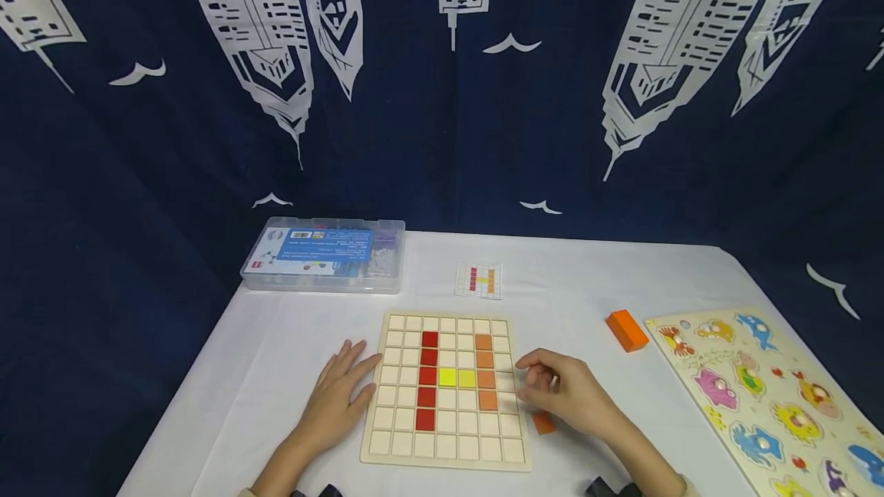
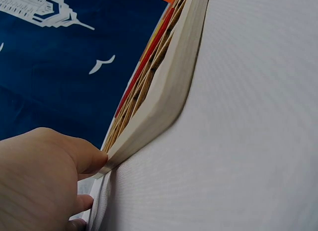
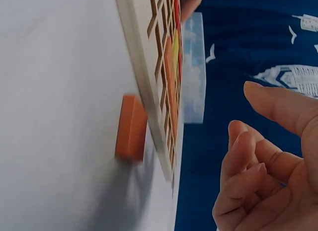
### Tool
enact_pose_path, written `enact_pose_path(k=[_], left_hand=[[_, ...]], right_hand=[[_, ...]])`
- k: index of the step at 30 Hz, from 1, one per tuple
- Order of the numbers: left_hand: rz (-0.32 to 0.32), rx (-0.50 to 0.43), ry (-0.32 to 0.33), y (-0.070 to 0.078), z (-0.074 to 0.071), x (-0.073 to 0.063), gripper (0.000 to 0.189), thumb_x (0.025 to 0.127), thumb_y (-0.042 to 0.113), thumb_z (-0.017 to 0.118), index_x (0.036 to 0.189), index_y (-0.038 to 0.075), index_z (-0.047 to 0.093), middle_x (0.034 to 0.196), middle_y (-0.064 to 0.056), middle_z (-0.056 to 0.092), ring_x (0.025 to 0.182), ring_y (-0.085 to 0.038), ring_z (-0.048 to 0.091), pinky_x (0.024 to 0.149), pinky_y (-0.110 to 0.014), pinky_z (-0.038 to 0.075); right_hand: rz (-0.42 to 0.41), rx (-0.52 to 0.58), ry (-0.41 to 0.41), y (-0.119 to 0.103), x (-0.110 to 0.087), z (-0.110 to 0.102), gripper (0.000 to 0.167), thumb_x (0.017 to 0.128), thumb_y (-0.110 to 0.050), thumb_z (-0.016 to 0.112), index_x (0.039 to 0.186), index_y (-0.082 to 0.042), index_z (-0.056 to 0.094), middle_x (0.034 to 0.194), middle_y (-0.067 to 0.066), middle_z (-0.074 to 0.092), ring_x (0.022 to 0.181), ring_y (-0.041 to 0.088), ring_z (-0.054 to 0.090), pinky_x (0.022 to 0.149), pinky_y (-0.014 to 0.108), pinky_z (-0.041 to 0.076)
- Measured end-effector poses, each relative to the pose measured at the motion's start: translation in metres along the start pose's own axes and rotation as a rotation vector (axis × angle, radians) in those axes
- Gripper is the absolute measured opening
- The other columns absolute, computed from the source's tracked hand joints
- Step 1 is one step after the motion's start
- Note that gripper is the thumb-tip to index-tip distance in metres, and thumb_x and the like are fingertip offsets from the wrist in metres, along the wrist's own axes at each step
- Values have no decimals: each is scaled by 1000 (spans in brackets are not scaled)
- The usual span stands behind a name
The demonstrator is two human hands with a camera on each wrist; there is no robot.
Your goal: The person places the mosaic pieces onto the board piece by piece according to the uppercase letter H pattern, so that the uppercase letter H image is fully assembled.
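Note:
A wooden grid board [image 1: 446, 447] lies on the table with a column of red squares [image 1: 427, 376], two yellow squares [image 1: 457, 378] and a column of orange squares [image 1: 486, 379] in its cells. My left hand [image 1: 338, 393] rests along the board's left edge, fingers spread and fingertips at the rim. Beside the right edge hovers my right hand [image 1: 568, 391], fingers loosely bent, thumb apart, nothing between them. Partly under it in the head view, a small orange block [image 1: 543, 423] lies close to the board; the right wrist view shows the orange block [image 3: 131, 128] whole.
A printed pattern card [image 1: 479, 281] lies behind the board. At the back left sits a clear plastic case [image 1: 322, 255] with a blue label. Another orange block [image 1: 627, 330] stands to the right, near a sea-animal peg puzzle [image 1: 756, 405]. Behind the table hangs a dark blue cloth [image 1: 442, 136].

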State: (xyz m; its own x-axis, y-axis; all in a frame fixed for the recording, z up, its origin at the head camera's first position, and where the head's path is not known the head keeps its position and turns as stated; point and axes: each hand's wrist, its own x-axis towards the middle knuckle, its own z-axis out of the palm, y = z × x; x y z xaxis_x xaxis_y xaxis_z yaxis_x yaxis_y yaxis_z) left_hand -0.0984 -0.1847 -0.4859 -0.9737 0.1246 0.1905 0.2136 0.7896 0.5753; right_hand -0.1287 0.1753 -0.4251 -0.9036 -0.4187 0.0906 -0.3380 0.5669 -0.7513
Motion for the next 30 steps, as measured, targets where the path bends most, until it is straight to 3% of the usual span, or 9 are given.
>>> enact_pose_path(k=[8,19,30], left_hand=[[5,0,4,-1,0,1,43,92,13,64,135,11,59,152,-17,41,147,-40,24,119,-58,17],[7,-5,18,-3,3,0,43,91,13,64,134,12,60,152,-17,42,146,-41,25,118,-59,17],[-5,-3,2,-2,2,-1,43,91,14,64,135,12,59,153,-17,41,147,-40,24,119,-58,16]], right_hand=[[-3,29,102,17,-23,-9,29,74,-9,82,100,-7,68,78,-9,60,61,3,50,51,20,43],[27,140,42,33,-34,-7,30,80,-15,80,103,-3,65,80,-3,61,59,4,49,51,20,44],[21,139,23,38,-36,-6,29,81,-15,79,104,-3,66,80,-3,61,60,4,49,52,20,44]])
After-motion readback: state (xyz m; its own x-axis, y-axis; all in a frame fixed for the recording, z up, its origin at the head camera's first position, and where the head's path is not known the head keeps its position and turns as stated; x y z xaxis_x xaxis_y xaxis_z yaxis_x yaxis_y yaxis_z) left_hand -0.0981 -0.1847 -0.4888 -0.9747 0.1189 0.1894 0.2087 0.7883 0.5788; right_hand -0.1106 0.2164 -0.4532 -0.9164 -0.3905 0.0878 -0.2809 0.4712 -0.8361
